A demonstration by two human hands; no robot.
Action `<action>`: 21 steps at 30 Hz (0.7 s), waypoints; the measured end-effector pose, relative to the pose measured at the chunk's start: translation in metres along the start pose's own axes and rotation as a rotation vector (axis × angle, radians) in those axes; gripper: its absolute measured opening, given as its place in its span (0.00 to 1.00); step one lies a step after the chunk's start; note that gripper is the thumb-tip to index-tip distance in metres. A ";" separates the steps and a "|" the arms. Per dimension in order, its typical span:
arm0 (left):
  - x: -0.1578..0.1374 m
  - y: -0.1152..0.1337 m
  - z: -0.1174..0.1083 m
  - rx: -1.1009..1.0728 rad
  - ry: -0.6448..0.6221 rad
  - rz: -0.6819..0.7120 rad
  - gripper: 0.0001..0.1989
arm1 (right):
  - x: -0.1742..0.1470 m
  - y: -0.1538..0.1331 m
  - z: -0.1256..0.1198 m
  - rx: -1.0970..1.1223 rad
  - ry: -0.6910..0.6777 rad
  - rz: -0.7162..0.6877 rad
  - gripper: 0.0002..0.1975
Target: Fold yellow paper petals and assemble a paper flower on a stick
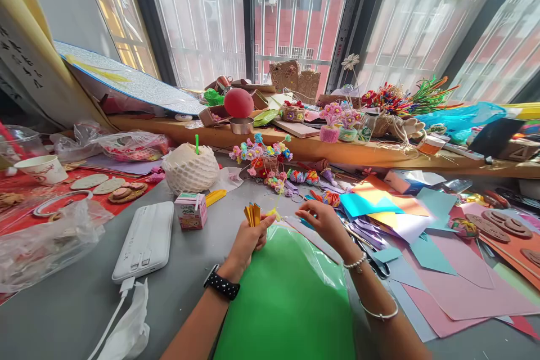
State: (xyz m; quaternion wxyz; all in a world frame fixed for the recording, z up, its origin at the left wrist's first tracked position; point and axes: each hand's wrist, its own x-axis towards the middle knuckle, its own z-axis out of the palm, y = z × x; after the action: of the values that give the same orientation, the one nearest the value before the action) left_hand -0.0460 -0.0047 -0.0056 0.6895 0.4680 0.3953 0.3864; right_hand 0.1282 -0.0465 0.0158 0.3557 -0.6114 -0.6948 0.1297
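My left hand [252, 242] is closed on a bundle of folded orange-yellow paper [252, 214], whose ends stick up above the fingers. At its thumb tip shows a small light-yellow piece [275, 214], too fine to make out. To the right, my right hand [323, 220] is raised with fingers curled together; whatever is pinched there is too small to see. Both hands are above a green sheet [287, 298] with a clear plastic cover. Just beyond them stands a bunch of colourful small flowers [264, 157].
On the left are a white power bank [145, 242] with a cable, a pink drink carton [190, 212] and a coconut [190, 169] with a green straw. Coloured paper sheets [459, 287] and scissors [375, 261] lie right. A cluttered wooden ledge [304, 149] runs behind.
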 end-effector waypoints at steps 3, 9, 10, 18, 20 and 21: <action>0.000 0.001 -0.001 -0.005 0.050 0.037 0.19 | -0.009 0.019 -0.028 -0.250 -0.099 0.157 0.10; 0.001 0.001 -0.001 0.011 0.104 0.071 0.21 | -0.041 0.042 -0.068 -0.520 -0.179 0.501 0.08; 0.001 0.000 -0.001 0.014 0.106 0.071 0.21 | -0.048 0.043 -0.071 -0.547 -0.227 0.519 0.07; 0.000 0.001 0.001 0.065 0.097 0.075 0.22 | -0.089 0.042 -0.045 -0.784 -0.281 0.605 0.09; 0.000 0.000 0.001 0.078 0.092 0.078 0.22 | -0.089 0.043 -0.037 -0.810 -0.228 0.594 0.11; 0.001 -0.001 0.000 0.081 0.092 0.081 0.23 | -0.089 0.044 -0.035 -0.812 -0.207 0.600 0.11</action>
State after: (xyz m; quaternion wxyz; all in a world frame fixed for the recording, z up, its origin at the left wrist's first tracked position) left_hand -0.0452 -0.0043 -0.0066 0.6349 0.4926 0.4228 0.4188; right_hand 0.1837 -0.1292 -0.0160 -0.0339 -0.8566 -0.5148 0.0059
